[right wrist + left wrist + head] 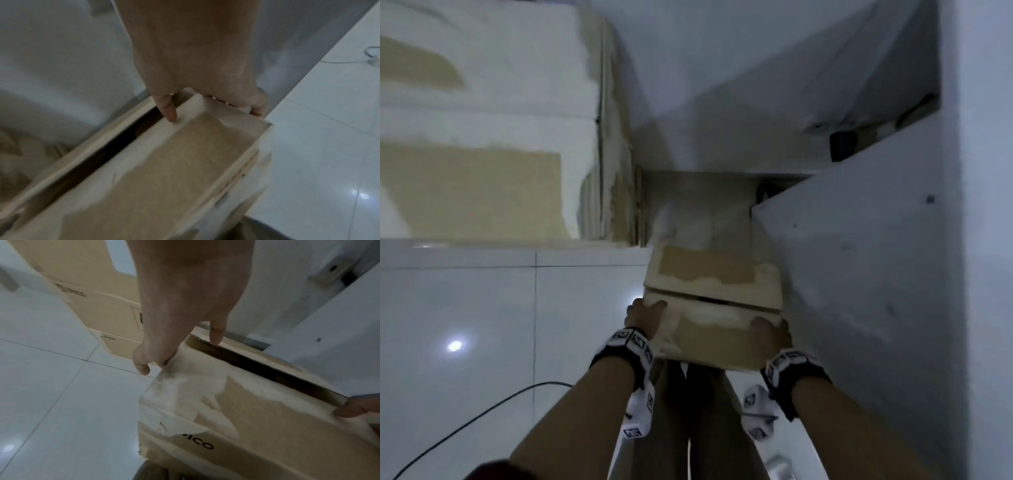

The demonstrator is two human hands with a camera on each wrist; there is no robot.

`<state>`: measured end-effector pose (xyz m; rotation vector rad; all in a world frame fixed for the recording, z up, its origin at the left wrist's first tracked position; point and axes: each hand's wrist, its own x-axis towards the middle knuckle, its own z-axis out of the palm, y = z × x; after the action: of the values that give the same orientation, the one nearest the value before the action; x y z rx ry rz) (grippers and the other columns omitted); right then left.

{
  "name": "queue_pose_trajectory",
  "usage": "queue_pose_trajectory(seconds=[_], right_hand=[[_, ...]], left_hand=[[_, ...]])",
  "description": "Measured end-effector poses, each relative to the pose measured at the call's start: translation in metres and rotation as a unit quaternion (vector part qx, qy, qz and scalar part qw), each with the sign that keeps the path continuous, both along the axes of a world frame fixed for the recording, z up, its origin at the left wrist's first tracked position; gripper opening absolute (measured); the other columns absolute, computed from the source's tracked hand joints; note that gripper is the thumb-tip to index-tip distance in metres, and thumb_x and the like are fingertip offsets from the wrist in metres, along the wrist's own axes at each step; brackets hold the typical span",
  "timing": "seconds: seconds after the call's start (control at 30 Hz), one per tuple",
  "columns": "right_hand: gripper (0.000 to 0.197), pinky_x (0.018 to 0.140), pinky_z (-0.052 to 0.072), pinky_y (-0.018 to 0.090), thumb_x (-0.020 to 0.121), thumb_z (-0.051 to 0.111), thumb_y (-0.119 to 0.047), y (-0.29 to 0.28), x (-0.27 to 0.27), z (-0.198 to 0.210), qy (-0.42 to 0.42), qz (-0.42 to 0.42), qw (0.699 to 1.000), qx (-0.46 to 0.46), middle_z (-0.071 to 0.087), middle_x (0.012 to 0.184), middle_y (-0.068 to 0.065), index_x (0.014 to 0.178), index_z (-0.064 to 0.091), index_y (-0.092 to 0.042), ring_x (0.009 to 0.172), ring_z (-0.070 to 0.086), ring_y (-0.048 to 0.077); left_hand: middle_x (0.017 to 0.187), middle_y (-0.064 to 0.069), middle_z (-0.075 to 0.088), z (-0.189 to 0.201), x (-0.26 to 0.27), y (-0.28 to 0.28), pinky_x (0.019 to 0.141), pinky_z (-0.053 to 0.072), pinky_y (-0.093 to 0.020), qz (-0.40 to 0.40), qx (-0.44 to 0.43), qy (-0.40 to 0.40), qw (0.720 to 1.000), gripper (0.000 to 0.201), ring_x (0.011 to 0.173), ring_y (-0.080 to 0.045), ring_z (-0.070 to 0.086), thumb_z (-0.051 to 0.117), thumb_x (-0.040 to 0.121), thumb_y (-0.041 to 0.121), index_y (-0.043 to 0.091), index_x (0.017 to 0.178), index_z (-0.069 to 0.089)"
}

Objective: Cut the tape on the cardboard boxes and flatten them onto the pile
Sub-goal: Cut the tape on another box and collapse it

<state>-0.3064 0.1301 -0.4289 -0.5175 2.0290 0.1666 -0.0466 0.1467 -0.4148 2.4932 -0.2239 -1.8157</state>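
Observation:
In the head view I hold a brown cardboard box (712, 298) low in front of my legs. Torn whitish tape remnants cover it, and its top flaps are parted by a dark slit. My left hand (645, 315) grips the left end, thumb (216, 335) on the top flap and fingers curled over the side. My right hand (768, 330) grips the right end, thumb (167, 109) pressed on the flap beside the slit and fingers (257, 108) wrapped round the edge. A pile of flattened cardboard (482, 178) lies to the upper left.
A white cabinet panel (859, 274) stands close on the right of the box. The white tiled floor (482, 308) carries a black cable (482, 413), and another cord (370, 55) shows in the right wrist view. My legs (688, 411) are under the box.

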Motion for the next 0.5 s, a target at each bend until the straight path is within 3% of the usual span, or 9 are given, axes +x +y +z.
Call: queue_pose_trajectory(seconds=[0.1, 0.23, 0.33, 0.43, 0.5], right_hand=[[0.085, 0.113, 0.027, 0.046, 0.092, 0.059, -0.052, -0.006, 0.007, 0.076, -0.004, 0.011, 1.000, -0.007, 0.021, 0.161, 0.010, 0.156, 0.014, -0.019, 0.144, 0.028, 0.033], [0.081, 0.109, 0.035, 0.048, 0.090, 0.056, -0.054, -0.004, 0.013, 0.152, 0.030, 0.029, 0.998, -0.038, 0.037, 0.149, 0.018, 0.150, 0.026, -0.009, 0.133, 0.039, 0.036], [0.084, 0.106, 0.039, 0.043, 0.090, 0.057, -0.054, -0.005, 0.014, 0.208, 0.006, 0.023, 0.994, -0.106, 0.041, 0.145, 0.020, 0.147, 0.026, 0.000, 0.130, 0.044, 0.036], [0.075, 0.094, 0.039, 0.037, 0.094, 0.056, -0.048, -0.006, 0.016, 0.258, -0.033, 0.053, 0.987, -0.146, 0.046, 0.140, 0.019, 0.143, 0.031, 0.003, 0.123, 0.048, 0.034], [0.065, 0.077, 0.040, 0.030, 0.087, 0.062, -0.047, -0.003, 0.019, 0.286, -0.095, 0.068, 0.978, -0.172, 0.056, 0.127, 0.013, 0.131, 0.049, 0.000, 0.102, 0.056, 0.028]], left_hand=[[0.135, -0.022, 0.043, 0.054, 0.006, 0.017, 0.100, 0.042, -0.045, 0.008, -0.016, -0.018, 1.000, 0.066, 0.118, -0.039, 0.049, 0.060, 0.090, 0.044, 0.000, 0.136, 0.042], [0.133, -0.024, 0.050, 0.124, 0.019, 0.034, 0.098, 0.044, -0.045, 0.022, -0.044, -0.050, 0.998, 0.070, 0.115, -0.040, 0.052, 0.059, 0.089, 0.049, -0.003, 0.133, 0.045], [0.138, -0.020, 0.047, 0.170, 0.029, 0.051, 0.102, 0.039, -0.042, 0.033, -0.111, -0.065, 0.991, 0.071, 0.121, -0.038, 0.048, 0.042, 0.092, 0.060, 0.009, 0.143, 0.040], [0.126, -0.022, 0.056, 0.217, 0.031, 0.071, 0.101, 0.039, -0.044, 0.075, -0.148, -0.091, 0.982, 0.083, 0.115, -0.039, 0.051, 0.035, 0.084, 0.078, 0.008, 0.120, 0.061], [0.125, -0.025, 0.054, 0.246, 0.028, 0.087, 0.099, 0.040, -0.045, 0.137, -0.189, -0.123, 0.964, 0.077, 0.113, -0.040, 0.052, 0.046, 0.085, 0.072, 0.004, 0.119, 0.058]])
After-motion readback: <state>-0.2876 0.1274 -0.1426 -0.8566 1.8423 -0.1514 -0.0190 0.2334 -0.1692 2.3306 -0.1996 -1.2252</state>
